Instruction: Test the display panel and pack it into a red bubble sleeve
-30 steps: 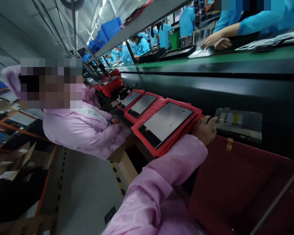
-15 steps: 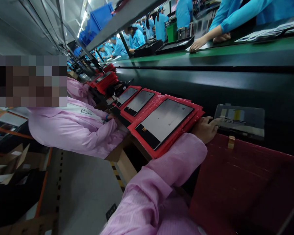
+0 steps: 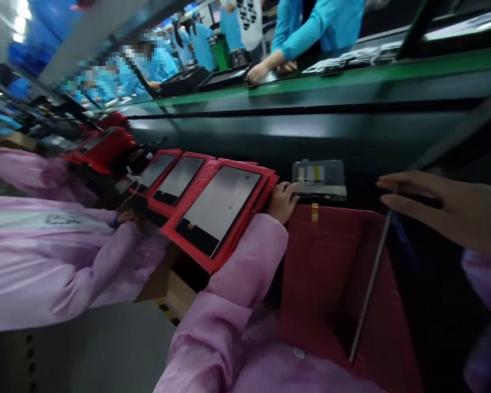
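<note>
Head view showed the left hand (image 3: 283, 201) still touching the panel (image 3: 319, 179), fingers curled. The right hand (image 3: 442, 210) had come in, flat and empty, over the red tray (image 3: 331, 256).

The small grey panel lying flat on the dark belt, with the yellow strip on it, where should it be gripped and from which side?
Probably by the two short ends of the small grey rectangular panel, thumb and fingers pinching its thin edges from above. It lies flat, face up, so the face is best left untouched. The left hand already touches its near-left corner; the orange tab hangs off the near edge, so avoid that side.
</note>
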Demonstrator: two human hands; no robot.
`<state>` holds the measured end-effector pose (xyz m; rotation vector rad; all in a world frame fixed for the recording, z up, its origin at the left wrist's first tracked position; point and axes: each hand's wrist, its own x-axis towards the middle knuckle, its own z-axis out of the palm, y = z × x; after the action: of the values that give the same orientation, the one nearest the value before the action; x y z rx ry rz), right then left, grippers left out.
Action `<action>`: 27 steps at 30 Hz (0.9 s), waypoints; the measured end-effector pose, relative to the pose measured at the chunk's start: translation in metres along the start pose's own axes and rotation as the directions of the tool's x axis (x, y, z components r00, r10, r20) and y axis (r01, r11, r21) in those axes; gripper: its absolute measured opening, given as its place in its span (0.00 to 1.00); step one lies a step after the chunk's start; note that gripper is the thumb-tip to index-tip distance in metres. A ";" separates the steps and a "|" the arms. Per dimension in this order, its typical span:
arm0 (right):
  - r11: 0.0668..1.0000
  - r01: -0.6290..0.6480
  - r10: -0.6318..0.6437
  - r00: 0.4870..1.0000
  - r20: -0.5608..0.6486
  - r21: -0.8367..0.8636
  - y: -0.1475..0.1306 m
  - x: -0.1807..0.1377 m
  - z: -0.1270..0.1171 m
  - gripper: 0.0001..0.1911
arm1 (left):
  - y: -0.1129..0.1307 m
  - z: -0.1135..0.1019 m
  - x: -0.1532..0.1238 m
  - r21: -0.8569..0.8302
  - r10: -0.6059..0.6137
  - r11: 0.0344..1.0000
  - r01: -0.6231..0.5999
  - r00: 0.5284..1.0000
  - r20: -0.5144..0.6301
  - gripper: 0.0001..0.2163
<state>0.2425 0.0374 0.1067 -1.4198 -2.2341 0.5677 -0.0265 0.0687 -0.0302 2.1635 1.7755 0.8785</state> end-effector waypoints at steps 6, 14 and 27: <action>0.995 -0.029 0.037 0.995 0.093 -0.091 -0.013 -0.006 -0.008 0.27 | 0.001 -0.001 -0.002 -0.039 -0.004 0.999 0.005 1.000 0.020 0.17; 0.999 0.002 -0.001 0.999 0.041 -0.036 -0.013 -0.008 -0.005 0.26 | 0.003 -0.003 -0.004 0.007 0.000 1.000 0.000 1.000 0.008 0.14; 1.000 -0.003 0.004 0.999 0.046 -0.016 -0.017 -0.009 -0.006 0.25 | 0.002 -0.005 -0.005 0.043 0.031 0.999 -0.031 1.000 -0.002 0.14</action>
<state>0.2367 0.0234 0.1198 -1.4325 -2.2768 0.5909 -0.0285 0.0624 -0.0269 2.2238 1.7828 0.8584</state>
